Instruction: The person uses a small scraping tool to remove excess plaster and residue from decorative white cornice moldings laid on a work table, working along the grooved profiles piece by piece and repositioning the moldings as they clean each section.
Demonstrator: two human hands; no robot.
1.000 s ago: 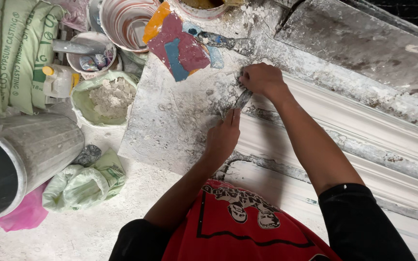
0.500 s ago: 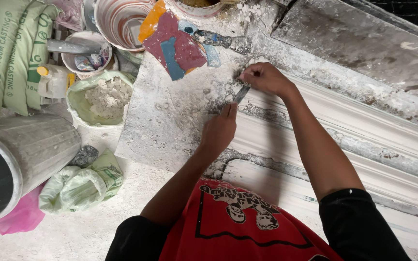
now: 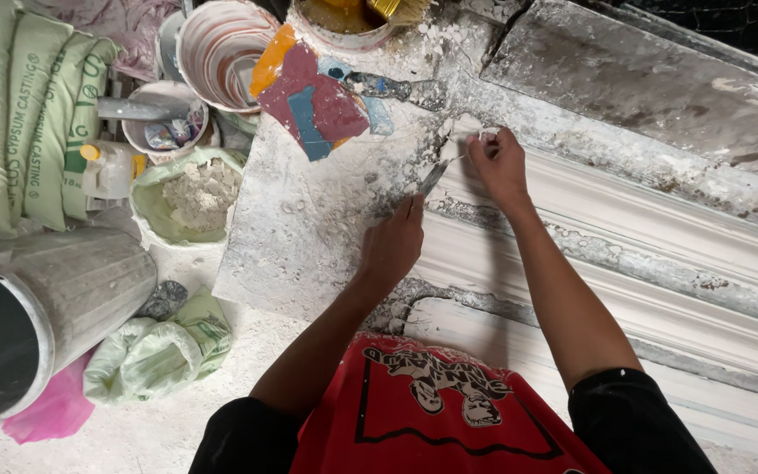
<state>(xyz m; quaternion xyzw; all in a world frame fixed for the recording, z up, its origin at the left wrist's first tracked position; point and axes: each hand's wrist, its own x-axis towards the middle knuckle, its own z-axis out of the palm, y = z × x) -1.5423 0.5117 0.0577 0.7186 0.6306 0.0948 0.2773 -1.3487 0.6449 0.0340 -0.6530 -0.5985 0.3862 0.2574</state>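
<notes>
My left hand point(image 3: 392, 246) sits just below the middle of the frame, fingers curled around the handle of a small metal spatula point(image 3: 432, 178) whose blade slants up and to the right. My right hand point(image 3: 500, 162) is just above and right of it, fingers pinched together at the blade's tip; whether they hold a bit of plaster there I cannot tell. Both hands work at the near edge of a long white plaster cornice moulding point(image 3: 660, 263) that runs from the middle of the frame down to the lower right (its ridges are grey with dust). Left of the hands lies a plaster-crusted board point(image 3: 309, 228), and at its top end a flat piece painted red, blue and orange point(image 3: 318, 105). In the upper left stand 2 green gypsum sacks point(image 3: 19, 114), a striped bowl point(image 3: 217, 48), a green bowl of plaster lumps point(image 3: 190, 197) and a small cup with tools point(image 3: 160, 123). A grey ribbed bucket point(image 3: 54, 298) lies on its side at the left edge, with a crumpled green bag point(image 3: 155, 351) beside it.
</notes>
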